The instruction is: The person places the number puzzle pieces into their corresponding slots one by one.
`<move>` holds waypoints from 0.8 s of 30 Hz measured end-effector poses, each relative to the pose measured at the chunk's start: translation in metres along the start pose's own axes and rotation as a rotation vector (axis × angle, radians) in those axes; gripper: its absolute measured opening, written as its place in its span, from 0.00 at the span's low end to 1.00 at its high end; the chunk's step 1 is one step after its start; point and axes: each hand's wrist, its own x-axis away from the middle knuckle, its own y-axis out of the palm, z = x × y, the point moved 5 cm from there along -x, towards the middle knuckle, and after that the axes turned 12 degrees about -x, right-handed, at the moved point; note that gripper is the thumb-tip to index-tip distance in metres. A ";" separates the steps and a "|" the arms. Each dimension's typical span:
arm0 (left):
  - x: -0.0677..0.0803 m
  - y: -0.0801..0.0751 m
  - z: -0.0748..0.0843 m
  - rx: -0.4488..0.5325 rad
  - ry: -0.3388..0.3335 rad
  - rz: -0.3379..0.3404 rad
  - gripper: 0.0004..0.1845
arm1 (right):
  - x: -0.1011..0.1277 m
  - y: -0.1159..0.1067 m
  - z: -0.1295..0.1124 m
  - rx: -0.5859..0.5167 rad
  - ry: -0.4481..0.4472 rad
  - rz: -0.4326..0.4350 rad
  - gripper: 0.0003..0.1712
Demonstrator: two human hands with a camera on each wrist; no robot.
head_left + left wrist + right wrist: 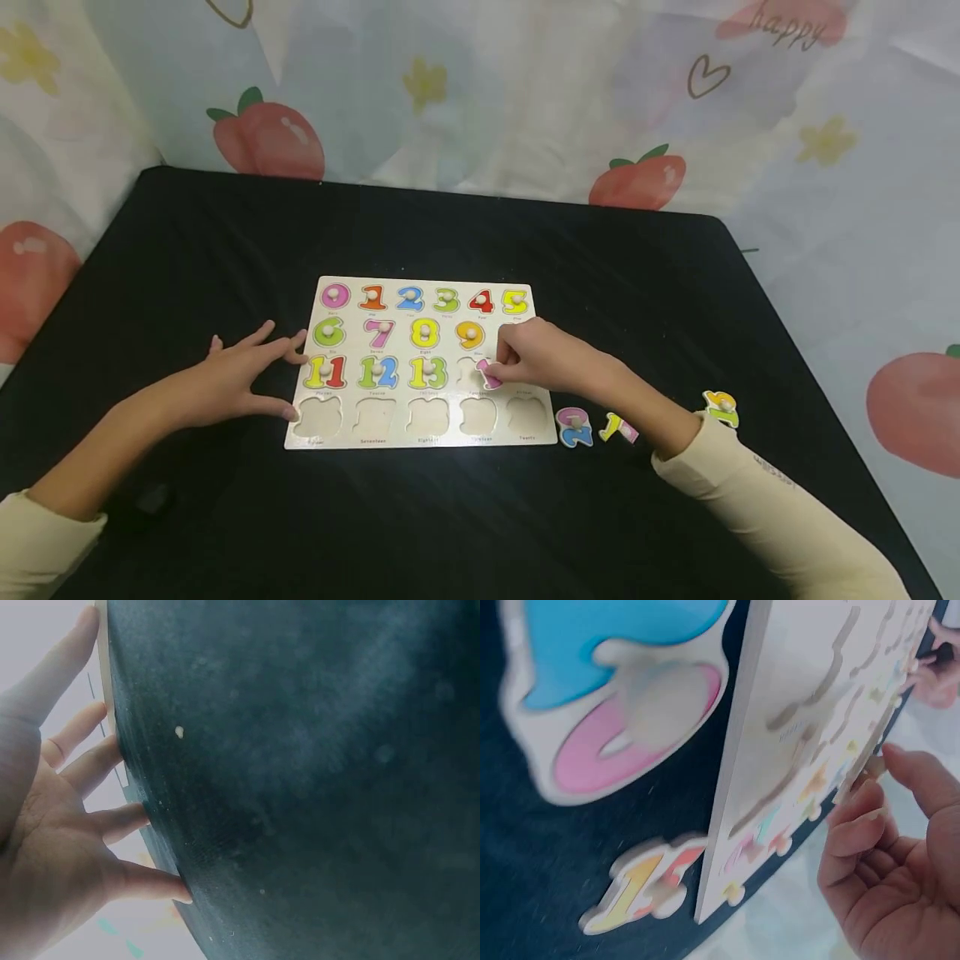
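A wooden number puzzle board (420, 433) lies on the black table, its top three rows mostly filled with coloured numbers and its bottom row of slots bare. My right hand (504, 362) pinches a pink number piece (489, 374) over the fourth slot of the third row. In the right wrist view the right hand (874, 814) curls its fingers at the board's (795, 742) surface. My left hand (272, 367) lies flat with fingers spread, fingertips against the board's left edge. The left wrist view shows the left hand's spread fingers (112, 821) on the black cloth.
Three loose number pieces lie right of the board: a pink-and-blue one (574, 426) (615, 697), a yellow-and-pink one (618, 428) (641, 889), and a yellow-green one (722, 407). The black table (480, 517) ends at a fruit-print cloth (525, 100) behind.
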 end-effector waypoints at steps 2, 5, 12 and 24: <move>0.000 -0.001 0.000 -0.003 0.003 0.008 0.51 | -0.003 0.003 -0.002 0.007 0.015 0.013 0.11; 0.000 -0.002 0.000 -0.005 0.002 0.015 0.49 | -0.008 0.005 -0.004 0.004 0.061 0.031 0.12; 0.002 0.000 0.002 -0.007 0.008 0.034 0.51 | -0.014 0.015 -0.002 -0.002 0.183 0.035 0.11; 0.004 0.001 0.003 0.014 0.013 0.056 0.53 | -0.013 0.023 -0.006 -0.012 0.127 0.060 0.14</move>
